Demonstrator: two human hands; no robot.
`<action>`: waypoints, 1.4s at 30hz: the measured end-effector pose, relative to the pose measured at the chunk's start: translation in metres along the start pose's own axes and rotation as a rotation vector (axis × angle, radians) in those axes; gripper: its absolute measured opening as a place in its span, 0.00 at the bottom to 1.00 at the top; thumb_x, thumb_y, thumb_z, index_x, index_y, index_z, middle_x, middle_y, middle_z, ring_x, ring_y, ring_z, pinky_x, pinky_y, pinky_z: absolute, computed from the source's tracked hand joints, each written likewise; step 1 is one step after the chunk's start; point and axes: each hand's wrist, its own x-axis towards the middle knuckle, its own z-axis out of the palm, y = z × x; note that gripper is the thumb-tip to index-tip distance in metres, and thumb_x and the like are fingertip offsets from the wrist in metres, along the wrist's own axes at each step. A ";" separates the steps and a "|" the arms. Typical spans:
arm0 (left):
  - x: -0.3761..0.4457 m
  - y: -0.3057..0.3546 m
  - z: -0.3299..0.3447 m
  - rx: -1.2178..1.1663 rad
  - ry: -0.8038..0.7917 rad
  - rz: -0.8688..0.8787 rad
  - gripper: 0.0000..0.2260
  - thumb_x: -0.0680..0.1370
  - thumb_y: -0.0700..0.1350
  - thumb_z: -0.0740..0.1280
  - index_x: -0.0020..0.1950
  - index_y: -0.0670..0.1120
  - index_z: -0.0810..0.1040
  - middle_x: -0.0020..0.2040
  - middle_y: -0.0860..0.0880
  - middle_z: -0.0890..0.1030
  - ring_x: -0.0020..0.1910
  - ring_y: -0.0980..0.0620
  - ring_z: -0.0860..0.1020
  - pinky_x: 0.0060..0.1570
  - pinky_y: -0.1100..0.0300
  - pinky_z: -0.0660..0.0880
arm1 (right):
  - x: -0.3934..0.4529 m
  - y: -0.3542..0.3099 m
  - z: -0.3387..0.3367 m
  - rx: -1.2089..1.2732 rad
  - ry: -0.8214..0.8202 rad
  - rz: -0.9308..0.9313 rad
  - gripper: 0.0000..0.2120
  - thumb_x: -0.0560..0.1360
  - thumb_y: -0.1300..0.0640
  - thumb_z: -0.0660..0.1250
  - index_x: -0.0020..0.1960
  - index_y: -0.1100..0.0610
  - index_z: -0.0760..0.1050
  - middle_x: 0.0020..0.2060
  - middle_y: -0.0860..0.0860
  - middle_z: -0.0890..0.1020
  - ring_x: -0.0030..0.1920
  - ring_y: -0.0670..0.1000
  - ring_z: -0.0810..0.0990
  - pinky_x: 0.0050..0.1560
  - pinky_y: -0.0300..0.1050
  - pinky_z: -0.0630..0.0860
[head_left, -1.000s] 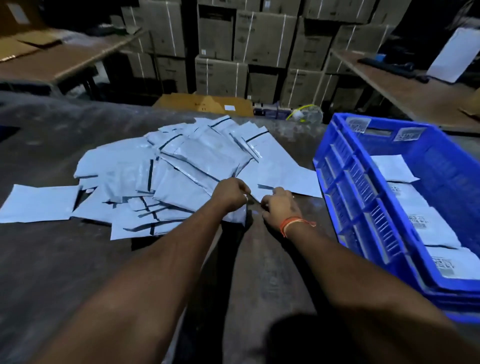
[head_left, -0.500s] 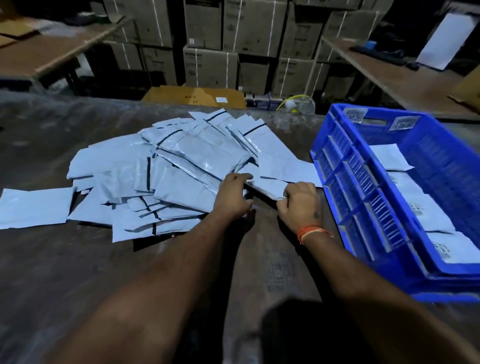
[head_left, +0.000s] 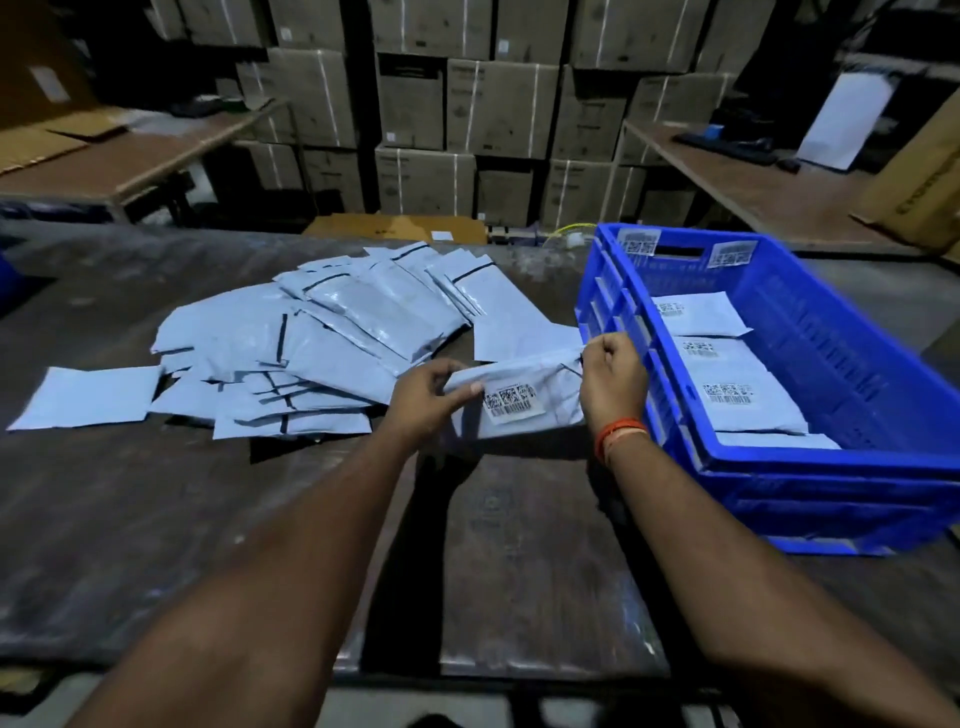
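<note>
The dark table (head_left: 156, 519) is running wide toward its near edge. The blue crate (head_left: 857, 374) is sitting right, the pile of grey pouches (head_left: 332, 332) far left. One pouch (head_left: 558, 397), flat a moment ago, is now hanging lifted between them, the left hand (head_left: 421, 400) and right hand (head_left: 613, 379) pinching its ends. Its barcode label (head_left: 511, 401) is showing too blurred to read.

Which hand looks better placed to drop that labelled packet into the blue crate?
Probably the right hand: it grips the packet at the end beside the blue crate. The left hand holds the other end, nearer the pile of packets, farther from the crate.
</note>
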 end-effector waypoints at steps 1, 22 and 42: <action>-0.010 -0.005 -0.003 -0.060 0.020 -0.021 0.07 0.74 0.49 0.77 0.45 0.49 0.82 0.39 0.59 0.82 0.40 0.62 0.78 0.44 0.62 0.75 | -0.002 0.004 -0.002 -0.003 -0.030 0.055 0.07 0.76 0.60 0.62 0.40 0.58 0.75 0.34 0.52 0.77 0.37 0.52 0.74 0.39 0.46 0.69; -0.124 -0.035 0.022 0.754 0.197 -0.112 0.12 0.79 0.49 0.65 0.62 0.52 0.79 0.64 0.49 0.77 0.64 0.44 0.73 0.59 0.47 0.74 | -0.110 0.095 -0.015 -0.558 -0.396 -0.348 0.17 0.75 0.53 0.58 0.56 0.58 0.79 0.52 0.57 0.81 0.55 0.62 0.77 0.57 0.54 0.74; -0.169 -0.055 0.025 0.922 -0.077 -0.085 0.25 0.82 0.60 0.46 0.80 0.61 0.57 0.81 0.46 0.59 0.80 0.42 0.55 0.75 0.40 0.56 | -0.159 0.103 -0.009 -0.931 -0.729 -0.457 0.34 0.78 0.37 0.37 0.81 0.47 0.50 0.81 0.50 0.53 0.80 0.52 0.49 0.76 0.58 0.51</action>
